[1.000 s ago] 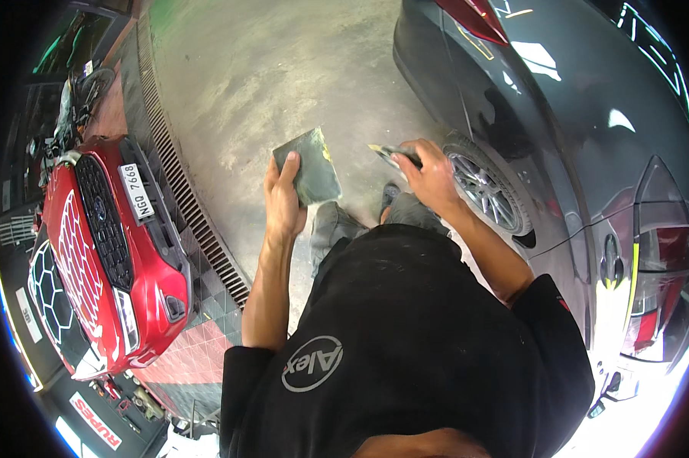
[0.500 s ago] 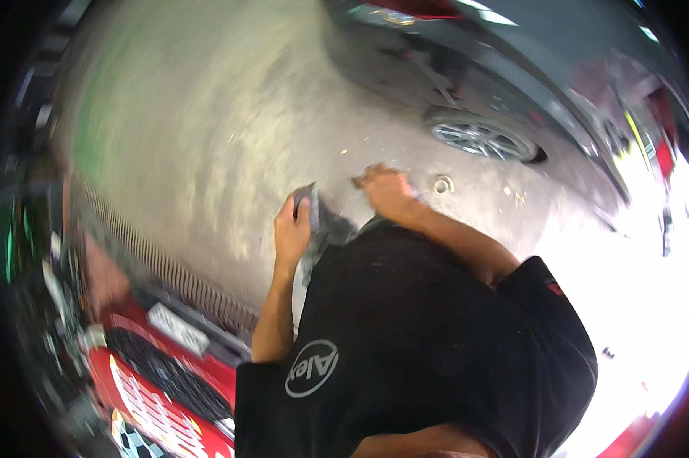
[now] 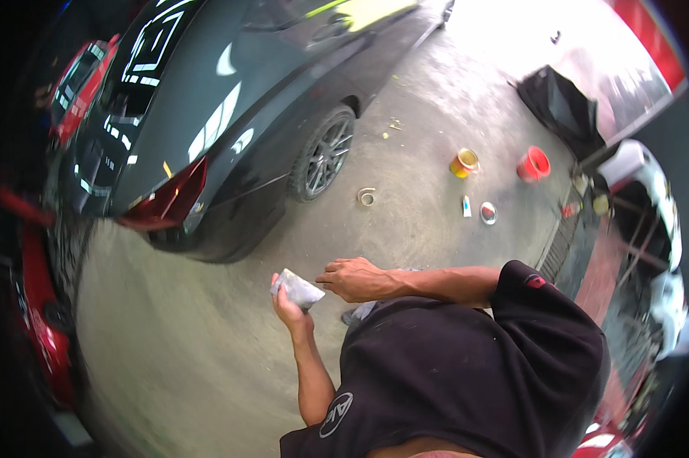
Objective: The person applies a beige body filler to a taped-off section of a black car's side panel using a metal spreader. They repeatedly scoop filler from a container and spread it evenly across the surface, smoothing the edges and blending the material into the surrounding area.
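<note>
My left hand [image 3: 287,309] is closed around the edge of a pale, smeared flat plate [image 3: 299,290], its face turned up and its broad end toward my other hand. Just to the right, my right hand [image 3: 354,279] is closed, fingers pointing at the plate and a small gap between them. At its fingertips there seems to be something thin and dark, too small to name. Ahead of both hands stands a dark grey car [image 3: 245,99], its red tail light [image 3: 173,200] and rear wheel [image 3: 325,153] on the near side.
A roll of tape [image 3: 367,198] lies on the concrete floor [image 3: 405,237]. To the right are a yellow tin [image 3: 464,163], a red bucket [image 3: 534,164], a small tube [image 3: 466,206] and a round lid [image 3: 488,213]. A floor grate [image 3: 558,244] and loose bumpers [image 3: 654,191] are beyond.
My view has swung round to the right, so the grey car now stands ahead and left. The plate has turned to show its pale face, and my right hand has come closer to it.
</note>
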